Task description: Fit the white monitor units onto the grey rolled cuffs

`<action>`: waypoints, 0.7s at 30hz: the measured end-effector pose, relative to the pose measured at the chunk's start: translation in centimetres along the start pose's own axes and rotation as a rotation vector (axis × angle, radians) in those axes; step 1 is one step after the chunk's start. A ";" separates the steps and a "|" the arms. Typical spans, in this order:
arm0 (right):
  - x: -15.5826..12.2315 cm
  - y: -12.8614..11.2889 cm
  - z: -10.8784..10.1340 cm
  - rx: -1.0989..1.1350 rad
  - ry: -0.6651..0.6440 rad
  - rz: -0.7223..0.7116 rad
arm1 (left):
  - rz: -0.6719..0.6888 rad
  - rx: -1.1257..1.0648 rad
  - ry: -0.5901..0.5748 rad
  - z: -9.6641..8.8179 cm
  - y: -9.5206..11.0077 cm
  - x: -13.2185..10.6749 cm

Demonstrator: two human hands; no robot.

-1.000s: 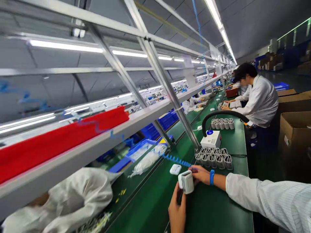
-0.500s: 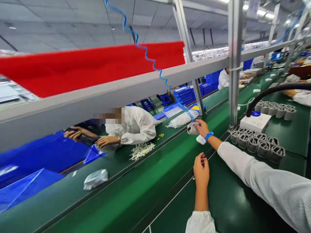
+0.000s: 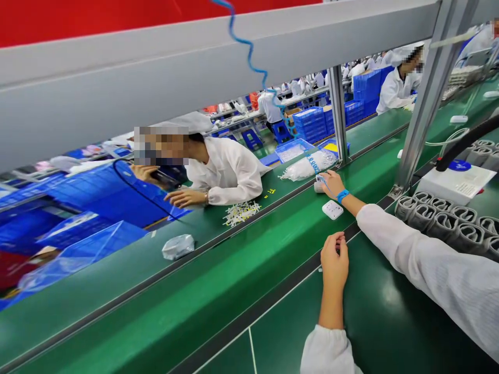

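Note:
My right hand point(image 3: 332, 186), with a blue band round its wrist, reaches over the green conveyor belt point(image 3: 234, 254). Its fingers are closed on a rolled grey cuff point(image 3: 318, 187), mostly hidden by the hand. Just below that hand, a white device point(image 3: 332, 209) lies on the belt. My left hand point(image 3: 334, 254) hovers by the belt's near edge, fingers curled together and no object showing in them. Several rolled grey cuffs point(image 3: 424, 218) stand in rows on the table to the right.
Across the belt sits a co-worker point(image 3: 230, 166) in white. Near that person lie a pile of thin white and yellow pieces point(image 3: 241, 213) and a clear plastic bag point(image 3: 178, 246). A metal post point(image 3: 432, 98) rises beside a white box point(image 3: 454, 182) with a black hose.
The view has tilted down and shifted left. My right hand has lowered the cuff to the belt, beyond the white device. My left hand keeps its curled pose.

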State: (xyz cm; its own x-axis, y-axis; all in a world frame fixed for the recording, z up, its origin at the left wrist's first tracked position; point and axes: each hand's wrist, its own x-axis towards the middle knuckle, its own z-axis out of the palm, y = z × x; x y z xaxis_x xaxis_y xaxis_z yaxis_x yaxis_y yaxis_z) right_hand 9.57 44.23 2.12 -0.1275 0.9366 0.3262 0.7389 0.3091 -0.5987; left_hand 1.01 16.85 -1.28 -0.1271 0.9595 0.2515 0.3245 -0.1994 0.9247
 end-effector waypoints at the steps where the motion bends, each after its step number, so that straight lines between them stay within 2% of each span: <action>1: -0.8 -0.2 -0.1 -0.015 -0.016 -0.012 | -0.011 -0.014 0.004 0.0 -0.2 0.1; 4: -4.3 -0.7 -0.4 -0.051 -0.096 -0.039 | -0.058 -0.094 0.065 0.1 -0.9 0.4; 8: -9.9 -0.9 -1.0 -0.071 -0.232 -0.070 | -0.113 -0.185 0.275 -0.3 -1.8 0.8; 10: -11.7 -1.1 -1.7 -0.054 -0.255 -0.090 | -0.122 -0.203 0.355 -0.6 -2.0 1.0; 13: -13.3 -1.5 -2.9 0.025 -0.248 -0.109 | -0.085 -0.213 0.413 -0.7 -2.1 1.2; 16: -15.3 -2.1 -3.8 0.180 -0.237 -0.107 | -0.006 -0.203 0.381 -0.4 -1.9 1.1; 21: -20.8 -1.9 -4.2 0.901 -0.316 0.017 | 0.166 -0.029 0.132 -0.1 -1.2 0.8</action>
State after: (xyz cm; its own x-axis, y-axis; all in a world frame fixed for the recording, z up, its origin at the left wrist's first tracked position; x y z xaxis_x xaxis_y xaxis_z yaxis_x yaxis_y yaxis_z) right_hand 13.59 23.46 -0.49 -0.3920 0.9025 0.1783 -0.0280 0.1820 -0.9829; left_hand 0.40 17.82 -2.17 -0.1966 0.8787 0.4349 0.3244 -0.3603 0.8746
